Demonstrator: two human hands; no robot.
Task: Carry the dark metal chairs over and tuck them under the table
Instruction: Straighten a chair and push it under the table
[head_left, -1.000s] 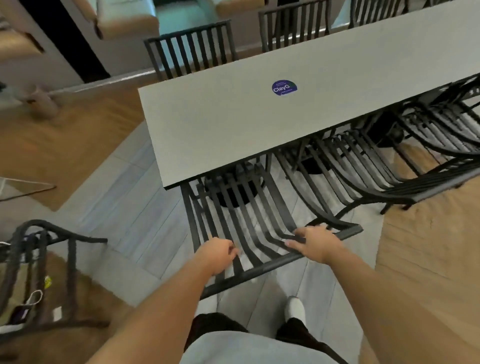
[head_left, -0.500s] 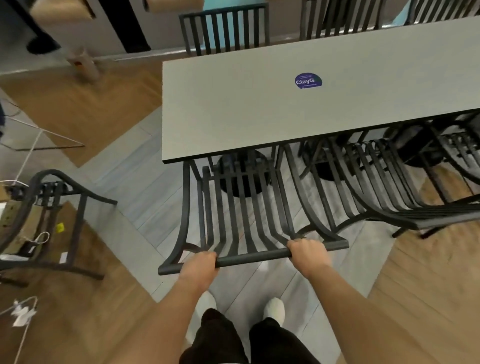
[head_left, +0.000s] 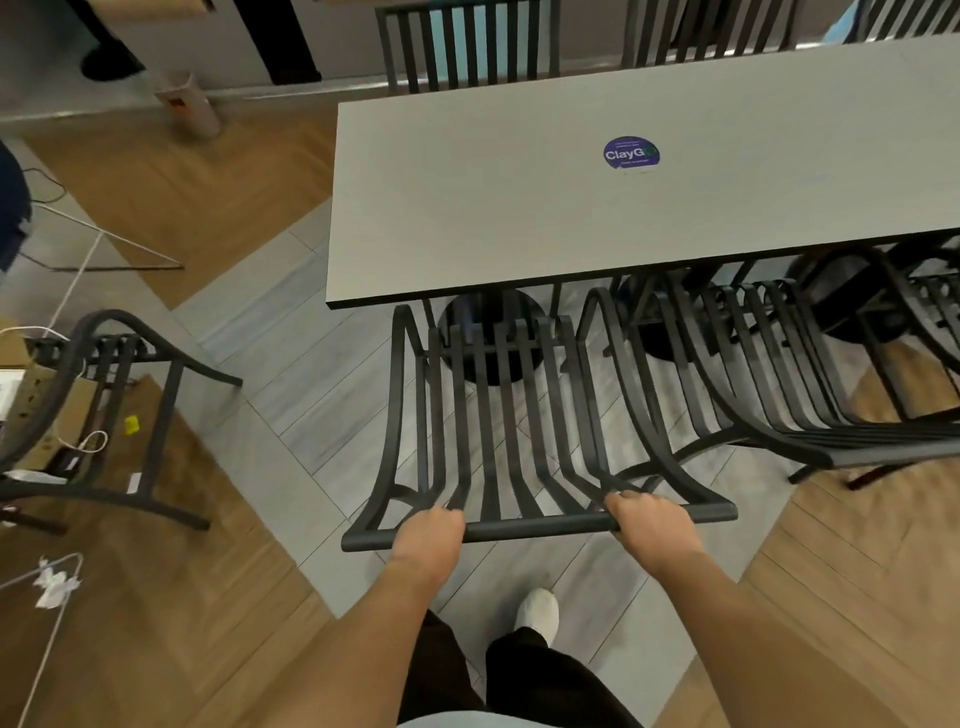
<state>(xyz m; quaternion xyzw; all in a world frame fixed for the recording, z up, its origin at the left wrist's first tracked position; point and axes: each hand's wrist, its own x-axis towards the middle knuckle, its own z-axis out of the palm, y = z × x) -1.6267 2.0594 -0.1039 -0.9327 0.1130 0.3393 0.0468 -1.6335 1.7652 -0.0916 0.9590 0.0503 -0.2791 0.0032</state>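
Two hands on one chair: my left hand (head_left: 428, 535) and right hand (head_left: 652, 525) each curl round the top rail of the dark metal chair (head_left: 498, 441) in front of me, fingers wrapped over the bar, left near its left end, right toward its right end.

Chair, held: slatted back leaning toward me, seat end reaching under the near edge of the table (head_left: 519, 208).

Table: long grey top, dark edge band, running off to the right. One round blue sticker (head_left: 631, 152) reading "ClayGo" lies on it. A round black pedestal base (head_left: 491, 338) shows beneath, behind the slats.

Chairs, other: a second slatted chair (head_left: 769, 384) just beside mine on the right, partly under the table; slatted backs (head_left: 467, 47) along the far side; one more dark chair (head_left: 104, 410) standing apart at the left, off the table.

Floor (head_left: 291, 395): grey plank tiles in a band beneath the table, brown wood-look boards on both sides.

Loose items, left: cardboard box (head_left: 47, 415), white cable (head_left: 67, 296), crumpled white scrap (head_left: 52, 584).

Below: my dark trousers and one white shoe (head_left: 537, 613) on the grey tiles.
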